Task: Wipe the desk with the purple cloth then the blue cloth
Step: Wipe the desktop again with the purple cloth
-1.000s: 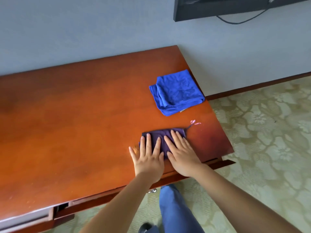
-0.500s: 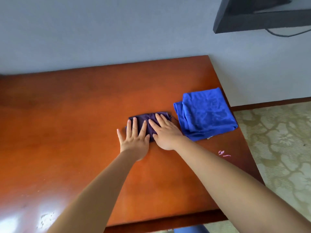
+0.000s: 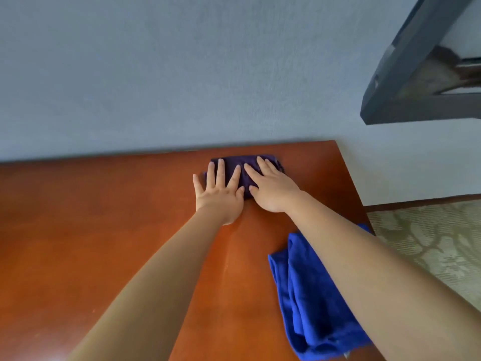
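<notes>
- Head view: the purple cloth [image 3: 247, 165] lies folded on the desk [image 3: 104, 230], close to the desk's far edge by the grey wall [image 3: 182, 74].
- The left hand [image 3: 220, 192] lies flat, fingers straight and spread, with the fingertips on the cloth's left part and the palm on the bare wood just nearer the person.
- The right hand [image 3: 273, 187] also lies flat, fingers straight, covering the cloth's right part; it touches the left hand at the thumb side.
- Neither hand curls round the cloth; both press down on it from above, so the cloth shows only beyond and between the fingers.
- The blue cloth [image 3: 307, 295] lies bunched near the desk's right edge, well apart from the purple one, partly hidden beneath the right forearm.
- A dark wall-mounted frame [image 3: 416, 87] hangs at the upper right; patterned carpet [image 3: 429, 243] shows beyond the desk's right edge.
</notes>
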`<state>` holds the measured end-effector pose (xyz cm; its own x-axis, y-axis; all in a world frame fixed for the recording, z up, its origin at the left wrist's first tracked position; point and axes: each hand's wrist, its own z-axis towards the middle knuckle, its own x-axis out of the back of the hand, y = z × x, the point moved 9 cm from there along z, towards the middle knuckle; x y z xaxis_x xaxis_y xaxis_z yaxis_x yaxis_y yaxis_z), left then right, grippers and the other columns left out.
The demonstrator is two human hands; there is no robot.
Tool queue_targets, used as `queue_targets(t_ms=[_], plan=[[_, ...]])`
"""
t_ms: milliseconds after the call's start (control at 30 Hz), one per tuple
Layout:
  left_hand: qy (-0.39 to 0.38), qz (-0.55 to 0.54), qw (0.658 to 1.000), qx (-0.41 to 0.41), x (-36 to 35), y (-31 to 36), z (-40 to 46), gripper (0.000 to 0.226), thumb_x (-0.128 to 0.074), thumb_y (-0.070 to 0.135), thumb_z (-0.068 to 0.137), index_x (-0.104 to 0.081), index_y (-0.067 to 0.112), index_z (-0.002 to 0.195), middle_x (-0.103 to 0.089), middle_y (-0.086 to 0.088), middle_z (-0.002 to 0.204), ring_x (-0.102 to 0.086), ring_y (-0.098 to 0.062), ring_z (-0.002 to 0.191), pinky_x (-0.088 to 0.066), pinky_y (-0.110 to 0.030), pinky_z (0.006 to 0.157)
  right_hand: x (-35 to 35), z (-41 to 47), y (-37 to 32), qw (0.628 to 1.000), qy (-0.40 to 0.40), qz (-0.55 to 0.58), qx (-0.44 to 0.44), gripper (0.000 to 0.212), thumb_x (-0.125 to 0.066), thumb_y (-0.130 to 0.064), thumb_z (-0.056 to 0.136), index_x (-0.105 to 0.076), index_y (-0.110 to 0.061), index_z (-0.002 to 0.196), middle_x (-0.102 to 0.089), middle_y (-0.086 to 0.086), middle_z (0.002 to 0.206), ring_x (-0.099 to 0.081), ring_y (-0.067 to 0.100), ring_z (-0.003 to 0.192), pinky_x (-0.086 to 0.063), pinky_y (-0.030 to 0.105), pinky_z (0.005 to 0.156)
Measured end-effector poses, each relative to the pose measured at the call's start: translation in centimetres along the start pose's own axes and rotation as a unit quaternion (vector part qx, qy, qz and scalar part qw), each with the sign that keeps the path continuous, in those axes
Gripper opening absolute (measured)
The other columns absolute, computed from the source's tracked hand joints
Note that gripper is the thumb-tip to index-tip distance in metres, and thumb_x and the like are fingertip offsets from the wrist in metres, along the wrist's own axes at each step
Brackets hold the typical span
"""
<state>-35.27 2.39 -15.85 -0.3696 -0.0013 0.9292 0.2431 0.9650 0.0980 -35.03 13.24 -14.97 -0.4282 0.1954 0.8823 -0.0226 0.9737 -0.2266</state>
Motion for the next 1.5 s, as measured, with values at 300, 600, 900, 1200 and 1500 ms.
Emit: queue_targets(t_ms=[300,600,900,1200,1500], plan=[[0.017,0.015,1.000,-0.009,2.1,1.7,6.0,0.055,-0.006,0.047,0.101,0.015,0.036,0.150,0.022,-0.003,0.159,0.023,-0.023,0.145,0.012,-0.059,0.112,2.8,4.2,3.3,0.999,0.043,-0.014,-0.012,0.056,-0.022,-0.037,0.104,0.003,-0.029,0.154,0.012,0.007,0.161,0.011,0.022,0.148,0.002,0.038,0.118],[-0.045,0.017,0.997,-0.066,-2.6,5.9,-4.1,0.055,-0.006,0.046,0.101,0.020,0.035,0.148,0.032,-0.003,0.155,0.030,-0.023,0.142,0.012,-0.064,0.111,-1.5,-8.0,4.6,1.000,0.014,-0.025,0.001,0.054,-0.025,-0.032,0.105,0.000,-0.032,0.154,0.013,0.003,0.161,0.007,0.019,0.148,-0.019,0.033,0.115],[-0.055,0.019,0.996,-0.066,-1.0,9.7,0.7,0.055,-0.008,0.047,0.101,0.018,0.036,0.149,0.029,-0.003,0.156,0.028,-0.024,0.143,0.010,-0.065,0.111,1.5,-4.4,8.8,0.998,0.011,0.024,-0.050,0.068,-0.037,-0.014,0.097,-0.002,-0.029,0.154,0.012,0.003,0.161,0.008,0.019,0.148,-0.015,0.035,0.119],[-0.016,0.029,0.996,-0.079,1.3,13.8,7.6,0.055,-0.007,0.046,0.101,0.018,0.036,0.149,0.027,-0.004,0.157,0.027,-0.025,0.143,0.013,-0.064,0.109,4.3,-0.4,14.2,0.992,0.067,0.048,-0.095,0.067,-0.037,-0.017,0.098,-0.002,-0.028,0.154,0.011,0.004,0.161,0.010,0.020,0.148,-0.005,0.038,0.119],[-0.049,0.046,0.990,-0.124,-1.5,14.9,0.9,0.054,-0.006,0.046,0.101,0.017,0.036,0.149,0.030,-0.003,0.156,0.028,-0.023,0.143,0.012,-0.066,0.109,1.5,-7.8,13.0,0.985,0.055,0.106,-0.126,0.059,-0.041,-0.016,0.095,-0.019,-0.025,0.150,0.001,0.004,0.162,0.001,0.021,0.148,-0.021,0.042,0.116]])
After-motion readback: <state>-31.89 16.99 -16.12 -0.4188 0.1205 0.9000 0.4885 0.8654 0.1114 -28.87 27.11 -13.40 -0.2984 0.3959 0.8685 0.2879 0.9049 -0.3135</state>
